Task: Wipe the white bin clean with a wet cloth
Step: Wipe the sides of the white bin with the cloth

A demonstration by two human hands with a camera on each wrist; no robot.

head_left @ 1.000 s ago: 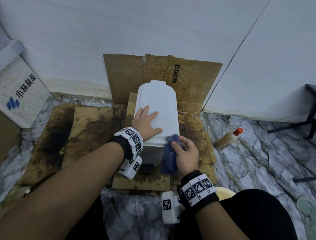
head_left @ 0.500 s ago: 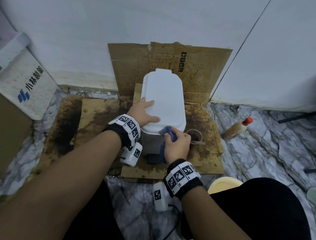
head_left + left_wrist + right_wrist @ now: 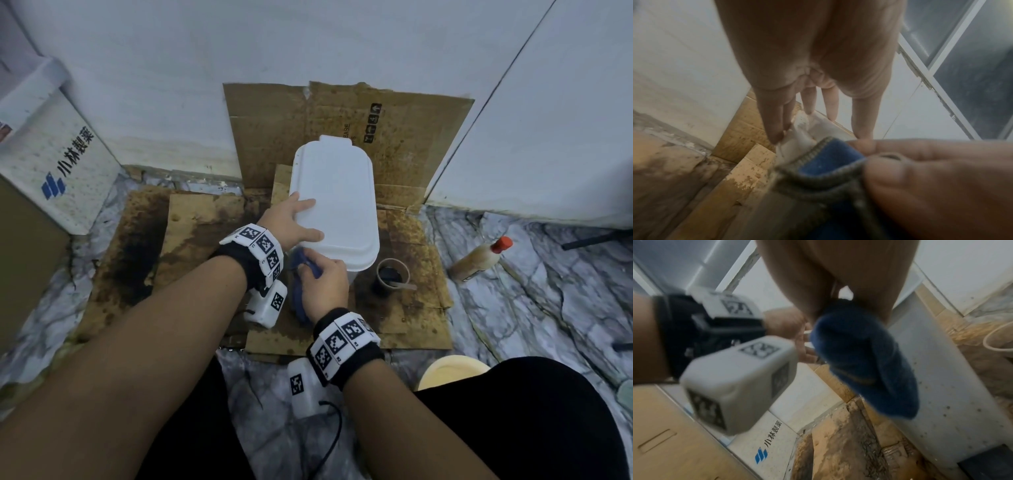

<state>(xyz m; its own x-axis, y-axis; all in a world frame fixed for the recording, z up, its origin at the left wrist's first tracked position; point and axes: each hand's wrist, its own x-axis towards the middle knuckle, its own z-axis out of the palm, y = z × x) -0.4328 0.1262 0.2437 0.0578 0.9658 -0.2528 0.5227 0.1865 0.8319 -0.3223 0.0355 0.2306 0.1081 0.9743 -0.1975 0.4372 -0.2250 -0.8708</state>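
A white lidded bin [image 3: 337, 202] stands on stained cardboard against the wall. My left hand [image 3: 294, 222] lies flat on the near left part of its lid, fingers straight [image 3: 828, 104]. My right hand [image 3: 323, 286] grips a blue cloth [image 3: 301, 274] and presses it to the near left corner of the bin, just under the lid rim. In the right wrist view the cloth [image 3: 865, 360] hangs down against the bin's speckled side [image 3: 941, 386]. The left wrist view shows the cloth's stitched edge [image 3: 824, 164] pinched by the right fingers [image 3: 920, 170].
Wet, dark-stained cardboard [image 3: 144, 246] covers the floor around the bin. A small round cup [image 3: 392, 275] sits just right of the bin. A red-capped bottle [image 3: 479, 262] lies on the marble floor. A printed carton [image 3: 58, 164] leans at left. A yellowish basin rim [image 3: 452, 371] is near my knee.
My right hand slid the cloth leftward along the bin's near edge, from the right corner to the left corner. The left hand shifted toward the lid's left edge. The cup beside the bin came into sight.
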